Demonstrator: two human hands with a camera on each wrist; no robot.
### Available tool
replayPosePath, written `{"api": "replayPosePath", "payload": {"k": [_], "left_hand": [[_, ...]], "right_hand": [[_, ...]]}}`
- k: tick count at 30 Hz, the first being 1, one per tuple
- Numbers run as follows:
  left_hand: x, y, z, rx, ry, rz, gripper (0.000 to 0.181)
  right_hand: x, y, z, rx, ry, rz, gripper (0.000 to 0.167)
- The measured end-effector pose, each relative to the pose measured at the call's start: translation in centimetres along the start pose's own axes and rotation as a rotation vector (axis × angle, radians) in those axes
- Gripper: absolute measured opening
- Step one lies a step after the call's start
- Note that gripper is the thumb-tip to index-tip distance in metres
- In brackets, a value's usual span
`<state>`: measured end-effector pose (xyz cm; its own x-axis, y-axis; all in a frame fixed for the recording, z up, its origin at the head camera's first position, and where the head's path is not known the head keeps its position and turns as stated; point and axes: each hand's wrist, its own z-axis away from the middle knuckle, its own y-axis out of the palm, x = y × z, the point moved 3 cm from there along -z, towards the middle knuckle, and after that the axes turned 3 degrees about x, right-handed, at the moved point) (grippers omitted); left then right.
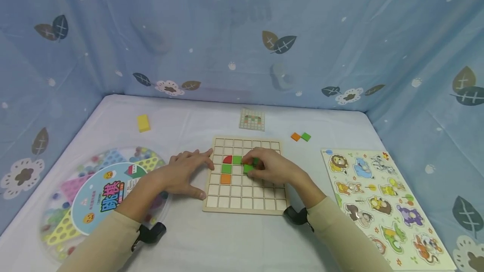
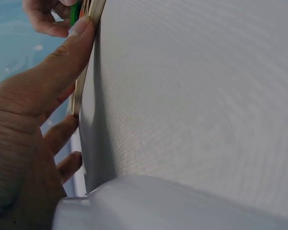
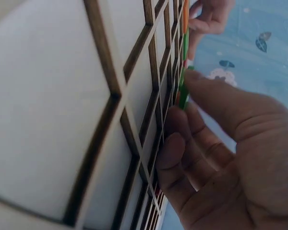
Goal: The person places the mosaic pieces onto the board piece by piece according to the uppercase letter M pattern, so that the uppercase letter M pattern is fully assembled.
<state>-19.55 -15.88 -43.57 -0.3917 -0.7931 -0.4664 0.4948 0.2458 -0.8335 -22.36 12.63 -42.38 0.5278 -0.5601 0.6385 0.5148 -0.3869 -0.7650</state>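
Observation:
A square wooden grid board lies flat on the white table. On its left part sit a red rounded tile, a green square tile, another green tile and an orange tile. My right hand is over the middle of the board and pinches a green tile between thumb and fingertips; its fingers partly hide the green there. Thumb and fingers spread, my left hand rests at the board's left edge and touches it.
Behind the board lies a small pattern card. Loose orange and green tiles are at its right, a yellow block far left. A round board-game package stands left; an animal puzzle board lies right.

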Motion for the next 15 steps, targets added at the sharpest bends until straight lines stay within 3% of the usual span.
{"api": "replayPosePath", "payload": {"k": [15], "left_hand": [[0.04, -0.01, 0.1, -0.007, 0.005, 0.012, 0.07]], "right_hand": [[0.7, 0.05, -0.01, -0.01, 0.022, 0.049, 0.032]]}}
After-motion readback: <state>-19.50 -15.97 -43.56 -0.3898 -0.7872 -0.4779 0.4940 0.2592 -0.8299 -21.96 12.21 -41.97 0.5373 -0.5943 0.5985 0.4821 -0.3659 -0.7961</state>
